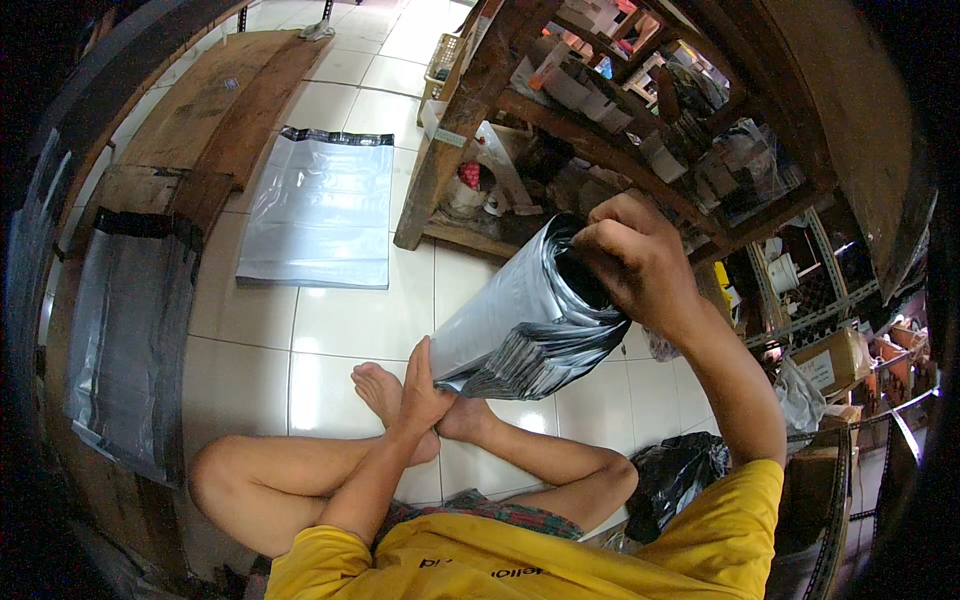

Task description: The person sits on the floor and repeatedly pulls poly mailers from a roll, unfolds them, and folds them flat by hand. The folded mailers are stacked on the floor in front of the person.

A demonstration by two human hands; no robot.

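Observation:
A thick bundle of silver-grey plastic mailing bags (500, 305), curled into a loose roll, is held at a tilt above my crossed legs. Its dark inner side shows at the upper end, and many layered edges fan out along the lower right. My left hand (425, 395) grips the lower end, its fingers pointing up along the side. At the upper end my right hand (635, 255) is closed on the rim, fingertips curled into the opening. A flat stack of the same kind of bags (320, 210) lies on the tiles ahead, to the left.
Another stack of grey bags (135, 345) lies at the left on wooden boards (225, 130). A wooden shelf (450, 140) filled with odds and ends stands ahead right. Black plastic (680, 470) lies beside my right knee, near metal racks with boxes (840, 360). White tiles (345, 325) cover the floor.

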